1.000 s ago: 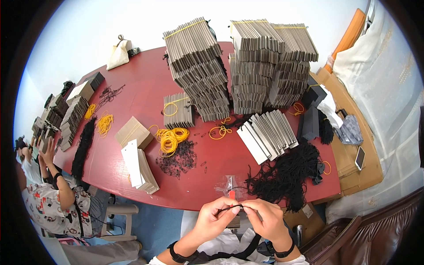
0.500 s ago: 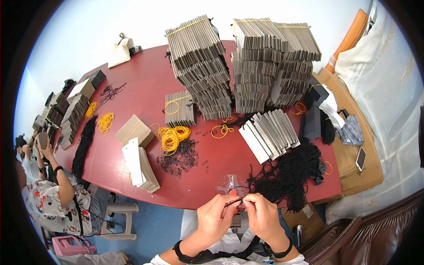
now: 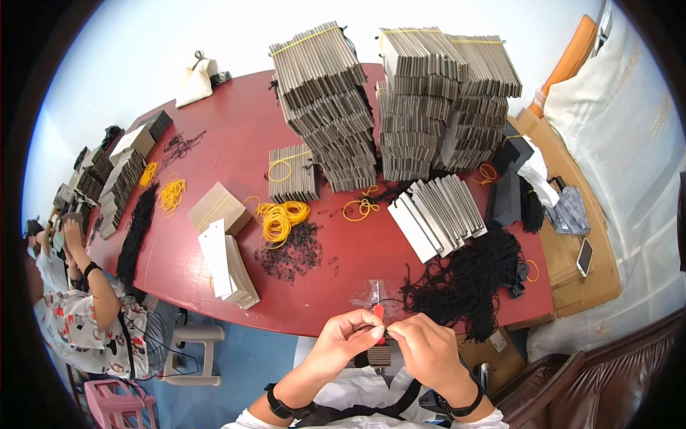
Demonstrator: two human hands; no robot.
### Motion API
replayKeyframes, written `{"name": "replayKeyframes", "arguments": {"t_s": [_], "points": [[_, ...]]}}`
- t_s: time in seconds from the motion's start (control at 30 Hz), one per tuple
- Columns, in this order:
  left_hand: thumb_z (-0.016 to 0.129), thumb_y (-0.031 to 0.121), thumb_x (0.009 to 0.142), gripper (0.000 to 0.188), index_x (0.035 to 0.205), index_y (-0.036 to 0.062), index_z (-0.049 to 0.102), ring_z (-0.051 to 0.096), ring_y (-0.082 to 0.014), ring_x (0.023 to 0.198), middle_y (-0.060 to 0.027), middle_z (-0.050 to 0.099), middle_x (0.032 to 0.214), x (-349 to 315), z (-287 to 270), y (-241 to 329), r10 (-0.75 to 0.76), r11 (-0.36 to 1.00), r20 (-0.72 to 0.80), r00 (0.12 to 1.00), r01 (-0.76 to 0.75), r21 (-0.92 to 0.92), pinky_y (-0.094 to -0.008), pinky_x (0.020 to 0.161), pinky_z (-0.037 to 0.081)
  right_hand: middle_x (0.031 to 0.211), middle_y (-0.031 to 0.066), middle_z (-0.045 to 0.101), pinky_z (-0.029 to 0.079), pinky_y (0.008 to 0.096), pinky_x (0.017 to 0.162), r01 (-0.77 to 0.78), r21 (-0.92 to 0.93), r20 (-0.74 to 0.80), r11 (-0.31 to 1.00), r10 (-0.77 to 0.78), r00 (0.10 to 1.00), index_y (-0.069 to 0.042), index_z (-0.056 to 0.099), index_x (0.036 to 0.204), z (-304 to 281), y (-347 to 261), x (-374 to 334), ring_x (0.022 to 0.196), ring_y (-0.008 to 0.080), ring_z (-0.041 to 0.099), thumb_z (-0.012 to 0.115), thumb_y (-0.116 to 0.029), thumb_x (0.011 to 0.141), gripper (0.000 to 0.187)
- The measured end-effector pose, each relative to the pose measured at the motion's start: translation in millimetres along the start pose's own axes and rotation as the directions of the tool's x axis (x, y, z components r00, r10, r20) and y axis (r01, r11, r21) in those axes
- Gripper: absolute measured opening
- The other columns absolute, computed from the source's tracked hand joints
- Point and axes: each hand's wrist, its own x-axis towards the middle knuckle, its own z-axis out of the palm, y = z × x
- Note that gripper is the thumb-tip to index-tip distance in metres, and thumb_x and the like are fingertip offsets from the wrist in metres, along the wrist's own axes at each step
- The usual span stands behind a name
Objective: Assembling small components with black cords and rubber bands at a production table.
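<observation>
At the table's near edge my left hand and my right hand meet, thumbs and fingertips pinched together. Between them is a thin black cord, mostly covered by the fingers. Right behind the fingertips stands a red-handled tool, its lower part hidden by my left hand. A small clear plastic bag lies beyond it. Below my hands, a bundle of ridged grey-brown card pieces shows between my wrists. To the right, a tangled heap of black cords spreads over the table.
Tall stacks of grey card bundles stand at the back of the red table. Yellow elastic bands, small black loops, white-topped cards and a row of grey boards lie nearer. A co-worker sits at left.
My fingertips have drawn closer together and the right hand has turned, hiding more of the cord. More of the red tool shows. At left, the co-worker's hands have shifted on a grey piece.
</observation>
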Motion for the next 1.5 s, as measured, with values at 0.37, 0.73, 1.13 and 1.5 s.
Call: {"name": "replayKeyframes", "arguments": {"t_s": [0.37, 0.73, 1.13, 1.5], "points": [[0.059, 0.006, 0.092, 0.009, 0.097, -0.0012, 0.059, 0.054, -0.0040, 0.081, -0.0022, 0.062, 0.091, -1.4, 5.7, -3.5, 0.066, 0.997, -0.081, 0.995, -0.063, 0.038, -0.0187, 0.075, 0.045, 0.077, 0.0070, 0.062, 0.047, 0.0304, 0.050, 0.076, -0.123, -0.035, 0.989, -0.081, 0.996, 0.001, 0.063, 0.094, -2.0, -1.5, -0.5, 0.061, 0.0210, 0.058, 0.069, 0.003, 0.066, 0.029], [0.060, 0.003, 0.091, 0.008, 0.097, -0.0022, 0.060, 0.052, -0.0001, 0.075, -0.0010, 0.063, 0.086, -3.2, 8.3, -1.4, 0.086, 0.992, -0.124, 0.989, -0.074, 0.102, -0.0145, 0.063, 0.041, 0.077, 0.0059, 0.063, 0.045, 0.0291, 0.047, 0.118, -0.160, -0.021, 0.980, -0.123, 0.992, 0.000, 0.063, 0.092, -4.2, 1.0, -0.7, 0.060, 0.0183, 0.057, 0.069, -0.001, 0.066, 0.027], [0.065, 0.003, 0.087, 0.013, 0.096, -0.0054, 0.068, 0.060, -0.0081, 0.080, -0.0082, 0.069, 0.087, -8.0, 11.6, 1.4, 0.141, 0.973, -0.156, 0.978, -0.107, 0.206, -0.0211, 0.074, 0.049, 0.076, 0.0011, 0.061, 0.048, 0.0258, 0.051, 0.174, -0.227, -0.019, 0.958, -0.183, 0.983, -0.003, 0.062, 0.090, -3.4, 11.4, -2.4, 0.061, 0.0136, 0.056, 0.068, -0.005, 0.065, 0.026], [0.062, 0.007, 0.090, 0.014, 0.101, -0.0021, 0.067, 0.054, -0.0019, 0.070, -0.0004, 0.065, 0.078, -4.4, 9.5, -4.7, 0.048, 0.997, -0.067, 0.997, -0.043, 0.069, -0.0162, 0.061, 0.043, 0.075, 0.0078, 0.067, 0.045, 0.0271, 0.050, 0.081, 0.302, -0.143, 0.950, -0.039, 0.989, 0.000, 0.069, 0.098, 7.6, 20.4, -6.2, 0.058, 0.0178, 0.059, 0.077, 0.000, 0.066, 0.034]]}}
